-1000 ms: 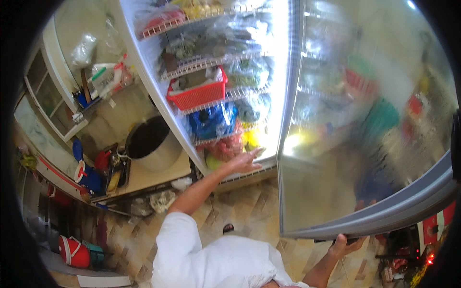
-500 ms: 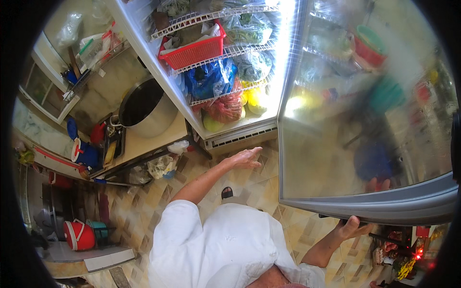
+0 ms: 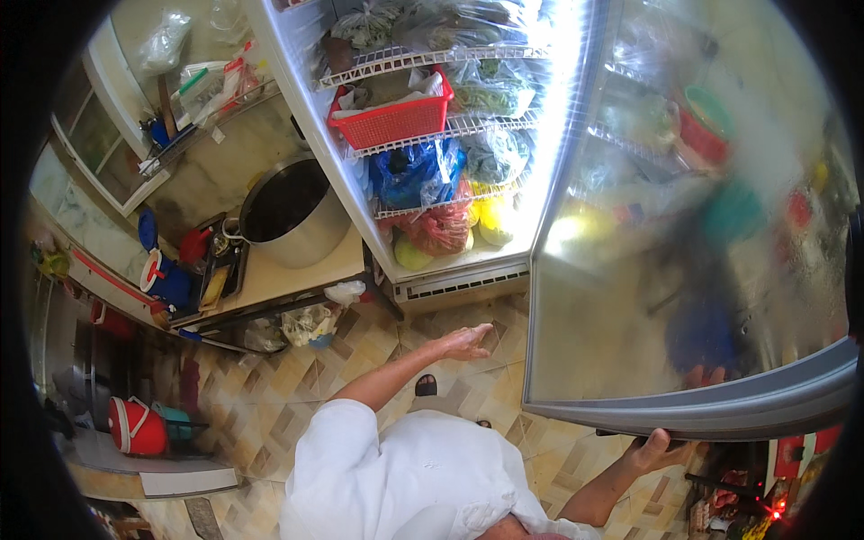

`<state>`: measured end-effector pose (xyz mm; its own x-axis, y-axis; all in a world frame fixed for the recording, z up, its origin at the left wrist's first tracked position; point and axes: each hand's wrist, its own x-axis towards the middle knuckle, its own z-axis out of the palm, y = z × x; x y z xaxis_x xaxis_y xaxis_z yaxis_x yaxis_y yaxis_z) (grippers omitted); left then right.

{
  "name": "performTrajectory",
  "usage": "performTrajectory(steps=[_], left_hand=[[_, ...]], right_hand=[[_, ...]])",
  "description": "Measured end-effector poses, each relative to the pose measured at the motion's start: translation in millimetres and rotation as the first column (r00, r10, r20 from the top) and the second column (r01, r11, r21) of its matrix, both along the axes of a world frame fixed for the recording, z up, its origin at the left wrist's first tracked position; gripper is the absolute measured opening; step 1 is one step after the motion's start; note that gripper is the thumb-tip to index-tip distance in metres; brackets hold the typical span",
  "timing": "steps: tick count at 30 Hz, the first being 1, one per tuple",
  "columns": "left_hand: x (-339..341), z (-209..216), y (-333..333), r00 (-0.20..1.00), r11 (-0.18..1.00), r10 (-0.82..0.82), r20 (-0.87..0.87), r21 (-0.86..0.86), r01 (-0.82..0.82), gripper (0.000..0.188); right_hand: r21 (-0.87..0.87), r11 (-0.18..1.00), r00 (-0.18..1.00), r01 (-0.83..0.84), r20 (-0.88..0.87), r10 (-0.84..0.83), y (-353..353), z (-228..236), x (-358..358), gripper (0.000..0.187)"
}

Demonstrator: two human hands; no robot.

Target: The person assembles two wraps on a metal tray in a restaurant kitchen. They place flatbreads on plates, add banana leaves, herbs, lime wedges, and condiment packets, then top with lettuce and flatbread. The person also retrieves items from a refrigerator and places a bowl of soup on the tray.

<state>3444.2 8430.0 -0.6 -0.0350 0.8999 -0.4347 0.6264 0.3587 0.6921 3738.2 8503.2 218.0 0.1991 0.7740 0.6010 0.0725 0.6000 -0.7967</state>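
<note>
The glass refrigerator door [image 3: 621, 360] stands swung wide to the right, its pane fogged. At its lower edge my right hand [image 3: 661, 453] grips the frame, thumb on the near side; the other fingers are partly hidden. My left hand [image 3: 465, 343] reaches forward above the floor, fingers stretched out and holding nothing. Beyond it is the lit refrigerator. On its wire racks are a red plastic basket [image 3: 393, 119], a blue plastic bag [image 3: 416, 175], bagged greens [image 3: 495, 155], a red bag [image 3: 441, 227] and yellow round produce [image 3: 496, 220].
Left of the refrigerator, a large metal pot [image 3: 301, 216] sits on a low table [image 3: 315, 274] with bags beneath. A blue jug [image 3: 166, 281] stands at that table's left end. A red cooler [image 3: 137, 426] is at lower left. Red lights [image 3: 777, 515] glow at lower right.
The refrigerator and its surroundings sit slightly lower and mostly further right in view. My left hand appears lower, farther from the refrigerator's base. My right hand keeps its hold on the door.
</note>
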Motion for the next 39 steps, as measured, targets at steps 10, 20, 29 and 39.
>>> performTrajectory(steps=[10,20,29,39], left_hand=[[-22.4,-10.6,-24.4,0.999,0.992,0.045,0.022,0.115,-0.047,0.076],[-76.1,3.8,-51.3,0.997,0.989,0.058,0.054,0.131,-0.065,0.077],[-107.6,6.7,-69.1,0.986,0.989,0.051,0.16,0.131,-0.073,0.078],[-142.4,1.7,-93.1,0.985,0.987,0.098,0.139,0.111,-0.114,0.081]], right_hand=[[-0.005,1.0,0.999,0.021,0.049,-0.021,-25.8,-0.8,-27.4,0.088],[-0.007,1.0,0.998,-0.023,0.051,0.023,-74.6,-1.7,-86.1,0.089],[0.033,0.989,0.984,-0.146,0.106,0.141,-114.5,-18.9,-133.5,0.085],[0.066,0.942,0.932,-0.33,0.181,0.314,-133.7,-35.2,-195.7,0.087]])
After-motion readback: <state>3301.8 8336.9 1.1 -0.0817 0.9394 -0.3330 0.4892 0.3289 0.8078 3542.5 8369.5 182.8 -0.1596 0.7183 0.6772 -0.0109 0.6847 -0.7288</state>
